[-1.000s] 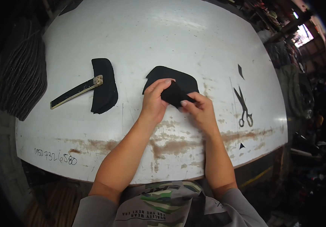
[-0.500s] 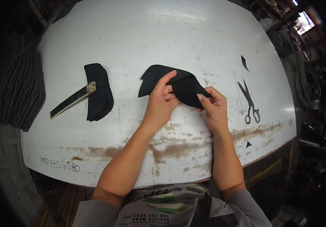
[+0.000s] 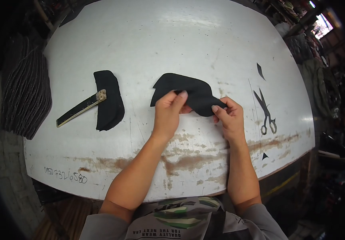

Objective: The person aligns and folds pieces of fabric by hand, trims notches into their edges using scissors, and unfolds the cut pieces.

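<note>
A black fabric piece with a curved outline and a notch at its left end lies over the middle of the white table, its near edge lifted. My left hand pinches that near edge, thumb on top and fingers underneath. At the piece's right end, my right hand grips the corner between thumb and fingers. Whether the cloth is one layer or more, I cannot tell. To the right of my hands lie scissors, blades slightly apart and pointing away from me.
On the left, a stack of black cut pieces has a long black-and-tan bar across it. Small black scraps lie around the scissors. Dark ribbed material stands off the left edge of the worn white table.
My left hand has closed from spread fingers into a pinch on the cloth's near edge. The folded-over flap now lies flatter. The view has shifted slightly.
</note>
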`<state>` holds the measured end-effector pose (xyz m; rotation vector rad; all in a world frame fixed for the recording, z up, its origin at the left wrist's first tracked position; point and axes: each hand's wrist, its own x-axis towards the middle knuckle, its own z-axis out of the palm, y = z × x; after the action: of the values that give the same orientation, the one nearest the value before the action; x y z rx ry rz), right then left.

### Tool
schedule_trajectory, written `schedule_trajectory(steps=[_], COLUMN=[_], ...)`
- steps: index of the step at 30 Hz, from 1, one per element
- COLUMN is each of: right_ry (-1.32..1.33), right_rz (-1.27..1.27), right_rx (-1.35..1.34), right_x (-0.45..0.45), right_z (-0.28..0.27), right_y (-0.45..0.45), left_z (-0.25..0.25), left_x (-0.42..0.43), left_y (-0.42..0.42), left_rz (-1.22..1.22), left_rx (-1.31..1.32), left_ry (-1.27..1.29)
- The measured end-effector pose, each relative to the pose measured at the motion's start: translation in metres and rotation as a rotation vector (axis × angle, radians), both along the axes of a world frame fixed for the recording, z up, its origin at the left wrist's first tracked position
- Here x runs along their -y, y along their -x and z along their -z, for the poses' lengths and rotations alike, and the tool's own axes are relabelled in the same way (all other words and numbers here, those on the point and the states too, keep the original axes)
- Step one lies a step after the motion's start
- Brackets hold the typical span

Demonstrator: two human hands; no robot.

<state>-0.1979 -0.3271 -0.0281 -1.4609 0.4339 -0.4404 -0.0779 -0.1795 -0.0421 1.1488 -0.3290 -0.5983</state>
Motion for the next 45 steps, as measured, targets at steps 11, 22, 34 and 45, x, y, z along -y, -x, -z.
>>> schedule_trajectory(steps=[11,22,34,45], right_ry=[0.044,0.618,0.488,0.264], right_rz=[-0.210,-0.100,-0.195,-0.236], right_rx=[-0.172,-0.138,0.078,0.028], right_x=[0.017,-0.003,-0.076,-0.155], right_z=[0.000,-0.035,-0.085,0.030], right_y=[0.011,0.005,-0.056,-0.111], left_z=[-0.009,-0.052,-0.071,-0.039], left_x=[0.000,-0.050,-0.125,-0.173], left_y=[-0.008,-0.008,-0.048,-0.115], left_rz=[-0.111,0.072,-0.132,-0.533], left_rx=[-0.185,1.026,0.728,0.570], left_ry=[0.181,-0.343,-0.602,-0.781])
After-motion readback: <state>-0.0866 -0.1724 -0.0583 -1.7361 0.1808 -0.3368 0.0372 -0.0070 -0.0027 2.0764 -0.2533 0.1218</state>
